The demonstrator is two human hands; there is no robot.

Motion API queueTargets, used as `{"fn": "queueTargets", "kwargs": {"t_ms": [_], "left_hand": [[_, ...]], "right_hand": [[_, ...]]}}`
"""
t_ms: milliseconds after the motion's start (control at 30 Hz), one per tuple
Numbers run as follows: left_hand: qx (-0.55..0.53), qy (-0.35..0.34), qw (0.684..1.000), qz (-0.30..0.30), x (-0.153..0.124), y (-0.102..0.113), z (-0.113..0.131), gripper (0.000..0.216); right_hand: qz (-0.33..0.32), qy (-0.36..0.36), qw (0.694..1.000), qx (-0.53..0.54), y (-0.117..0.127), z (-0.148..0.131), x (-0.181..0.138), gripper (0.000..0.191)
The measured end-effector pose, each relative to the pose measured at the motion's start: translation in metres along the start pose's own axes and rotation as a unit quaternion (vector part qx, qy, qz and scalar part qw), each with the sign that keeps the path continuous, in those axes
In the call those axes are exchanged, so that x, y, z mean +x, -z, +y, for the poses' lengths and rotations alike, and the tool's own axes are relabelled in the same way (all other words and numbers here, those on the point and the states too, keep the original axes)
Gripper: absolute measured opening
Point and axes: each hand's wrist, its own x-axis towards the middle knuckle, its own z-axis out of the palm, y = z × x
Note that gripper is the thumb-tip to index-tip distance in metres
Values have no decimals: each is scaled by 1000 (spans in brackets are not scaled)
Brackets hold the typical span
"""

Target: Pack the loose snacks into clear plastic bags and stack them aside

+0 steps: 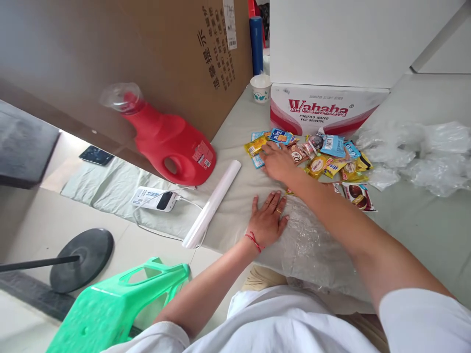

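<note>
My left hand (267, 218) lies flat on the cloth-covered surface, fingers spread, holding nothing. Beside its thumb is a crumpled clear plastic bag (307, 240). My right hand (278, 161) rests at the left end of a pile of small wrapped snacks, its fingers stretched over the packets and no firm grip showing. Near its fingertips are a yellow packet (256, 145) and a blue packet (281, 136). Further right in the pile are a light blue packet (333, 145), several yellow packets (317, 165) and a brown-and-white packet (357, 197) at the near edge. My right hand partly hides some wrappers.
A Wahaha water carton (324, 110) stands behind the snacks, with a paper cup (261, 89) beside it. Clear plastic bags (434, 152) lie right. On the left are a red jug (172, 142), a white roll (212, 203), a power bank (152, 198) and a green stool (106, 299).
</note>
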Motion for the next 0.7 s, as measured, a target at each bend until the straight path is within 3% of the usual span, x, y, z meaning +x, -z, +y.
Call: {"fn": "queueTargets", "kwargs": {"t_ms": [100,200,300,400,467,567,700], "left_hand": [[-5,1,1000,-6,0,2,0,60],[-15,-1,1000,-12,0,4,0,63],[-24,1,1000,-17,1,4,-1,74],[-30,1,999,-26,4,4,-4,81],[-32,-3,999,-39,7,5,-7,79],[-30,-7,997,-64,13,9,-11,77],[-26,11,996,-83,14,16,-16,73]], "right_hand": [[2,-26,999,28,-14,-6,21,30],[84,-58,991,87,0,-1,-3,37],[184,-120,966,137,35,8,-67,38],[218,-170,951,138,62,12,-156,36],[230,-177,952,99,64,9,-214,33],[192,-155,969,17,38,-9,-279,37],[50,-144,988,-5,0,-40,-315,40]]}}
